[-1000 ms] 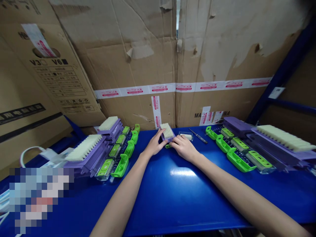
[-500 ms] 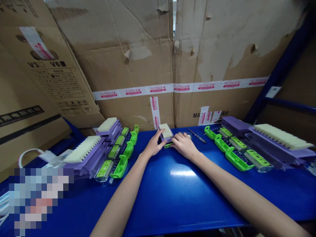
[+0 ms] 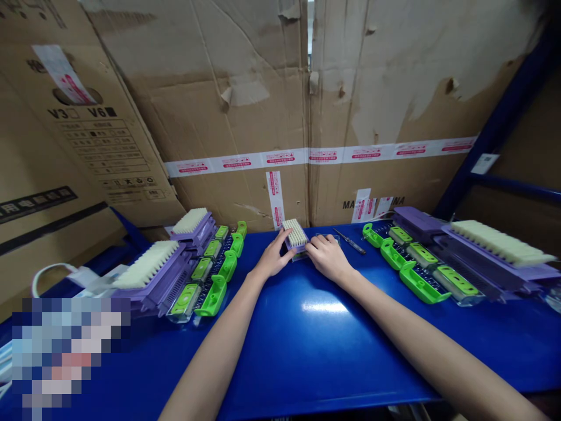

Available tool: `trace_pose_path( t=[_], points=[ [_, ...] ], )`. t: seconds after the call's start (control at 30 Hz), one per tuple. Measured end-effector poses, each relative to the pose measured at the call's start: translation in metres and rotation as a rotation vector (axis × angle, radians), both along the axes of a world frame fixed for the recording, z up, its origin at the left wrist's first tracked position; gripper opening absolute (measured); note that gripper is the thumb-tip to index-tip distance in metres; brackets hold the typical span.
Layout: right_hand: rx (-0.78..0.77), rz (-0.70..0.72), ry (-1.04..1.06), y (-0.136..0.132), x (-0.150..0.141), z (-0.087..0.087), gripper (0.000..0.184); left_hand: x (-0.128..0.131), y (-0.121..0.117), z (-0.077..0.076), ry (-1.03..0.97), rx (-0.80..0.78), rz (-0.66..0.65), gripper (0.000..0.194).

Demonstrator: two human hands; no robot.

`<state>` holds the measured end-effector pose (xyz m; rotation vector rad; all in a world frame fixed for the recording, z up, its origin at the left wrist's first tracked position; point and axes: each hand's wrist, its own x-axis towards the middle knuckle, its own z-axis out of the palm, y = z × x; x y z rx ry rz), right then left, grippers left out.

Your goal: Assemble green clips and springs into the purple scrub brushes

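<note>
At the back middle of the table lies a small purple brush with cream bristles facing up. My left hand grips it from the left, thumb at the near side and fingers along the far side. My right hand is closed against the brush's right near corner, fingers bent and pressed together; what they pinch is hidden. A sliver of a green part shows at the brush's near edge between my hands. Behind my right hand a small clear piece is partly covered. A slim screwdriver lies just right of it.
Purple brushes, green-topped clear parts, springs and green covers line the left. A similar group with a brush and green covers lies right. Cardboard boxes stand behind the blue table.
My right hand has shifted slightly, its fingers curling more at the brush's corner. Less of the green part shows at the near edge. My left hand stays on the brush.
</note>
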<state>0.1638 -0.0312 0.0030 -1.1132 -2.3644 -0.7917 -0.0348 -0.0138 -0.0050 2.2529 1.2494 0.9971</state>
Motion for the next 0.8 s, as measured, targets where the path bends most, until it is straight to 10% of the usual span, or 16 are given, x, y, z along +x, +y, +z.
trace_pose_path(
  t=[0.5, 0.8],
  points=[
    [-0.045, 0.031, 0.043, -0.006, 0.003, 0.007, 0.019, 0.002, -0.002, -0.002, 0.102, 0.069, 0.025, 0.071],
    [-0.121, -0.172, 0.174, 0.006, 0.029, 0.003, 0.035, 0.022, -0.019, 0.016, 0.381, 0.364, 0.42, 0.078]
  ],
)
